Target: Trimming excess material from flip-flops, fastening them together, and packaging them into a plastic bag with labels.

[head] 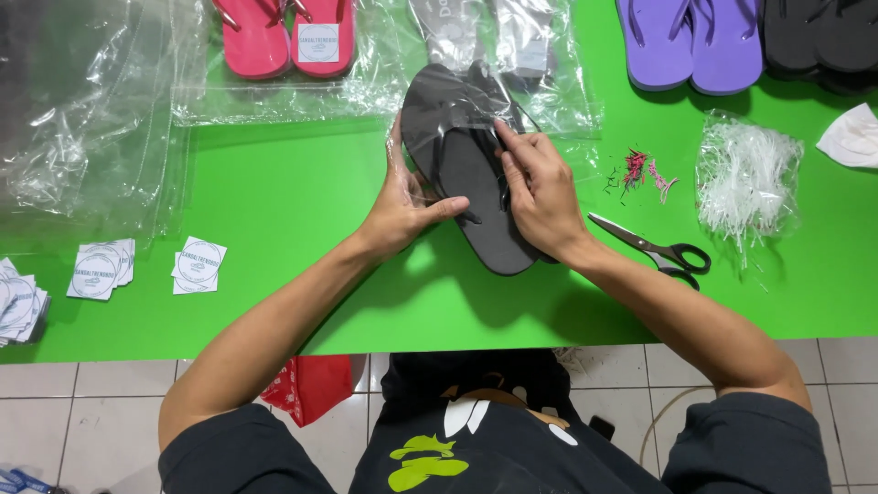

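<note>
Left hand (407, 206): reaching in from lower left, forearm angling up across the near edge of the green surface (274, 197); palm turning inward, thumb lying across the near part of the black sandal pair (462, 165), fingers wrapping the left edge from behind. Grip closing on the sandals through the clear plastic bag (476, 101) sheathing them.

Right hand (541, 192): coming in from lower right, wrist bending left, back of hand facing up; fingers curling down over the strap area and right edge, pressing film against the sole. Grip closing on the same bagged pair, opposite the left.

Black sandal pair: lying at centre of the surface, toe end pointing away and slightly left, heel end nearest the body, held between both hands; far end sitting inside the bag, whose mouth is reaching toward the hands.

Also lying about:
- scissors (654, 249), just right of the right wrist, blades pointing left
- coloured tag scraps (640, 169) near the scissors
- bundle of white plastic fasteners (745, 174), further right
- purple sandals (690, 41), far right corner
- pink sandals (283, 37) in a bag, far left of centre
- stack of clear bags (87, 128), left
- round-printed square labels (197, 265), near left
</note>
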